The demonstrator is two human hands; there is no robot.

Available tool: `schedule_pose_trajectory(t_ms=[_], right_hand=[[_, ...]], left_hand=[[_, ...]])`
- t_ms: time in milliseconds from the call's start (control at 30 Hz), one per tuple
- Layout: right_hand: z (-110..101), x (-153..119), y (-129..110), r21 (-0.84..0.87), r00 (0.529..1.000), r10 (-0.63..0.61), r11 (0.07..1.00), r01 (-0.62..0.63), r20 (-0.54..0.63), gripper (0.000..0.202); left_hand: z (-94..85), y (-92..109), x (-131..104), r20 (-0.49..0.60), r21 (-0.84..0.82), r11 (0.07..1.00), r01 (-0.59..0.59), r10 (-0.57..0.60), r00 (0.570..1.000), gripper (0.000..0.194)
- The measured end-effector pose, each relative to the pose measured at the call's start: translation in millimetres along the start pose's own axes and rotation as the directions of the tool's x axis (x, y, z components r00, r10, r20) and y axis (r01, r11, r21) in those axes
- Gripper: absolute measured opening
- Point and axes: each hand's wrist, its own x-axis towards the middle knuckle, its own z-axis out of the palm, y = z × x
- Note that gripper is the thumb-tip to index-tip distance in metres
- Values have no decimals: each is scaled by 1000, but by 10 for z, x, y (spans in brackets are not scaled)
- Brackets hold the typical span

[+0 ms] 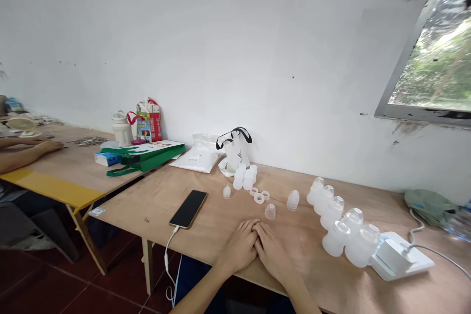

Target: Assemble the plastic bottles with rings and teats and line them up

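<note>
My left hand (242, 244) lies palm down at the table's front edge, its fingers stretched forward and nothing in it. Beside it my right hand (271, 248) rests flat in the same way, and the two touch at the fingertips. Just beyond them stands a clear plastic cap (270, 211). Farther back are several white rings (259, 198), a stack of clear caps (293, 200), what look like stacked bottle nipples (227, 192) and a few frosted bottles (239, 177). A row of capped frosted baby bottles (332, 213) runs along the right.
A phone (188, 209) on a white cable lies to the left. White bags (198, 156) lean by the wall. At right are a power strip with a charger (397, 257) and a green cloth bag (429, 207). Another person's arm (33, 149) rests on the neighbouring table.
</note>
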Motion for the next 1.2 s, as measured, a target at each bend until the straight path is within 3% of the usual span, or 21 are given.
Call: schedule_pose_trajectory(t_ms=[1200], right_hand=[[12, 2, -7, -22, 1000, 5, 1000, -5, -11, 36]], left_hand=[[-1, 7, 5, -5, 2, 1000, -4, 4, 1000, 58]])
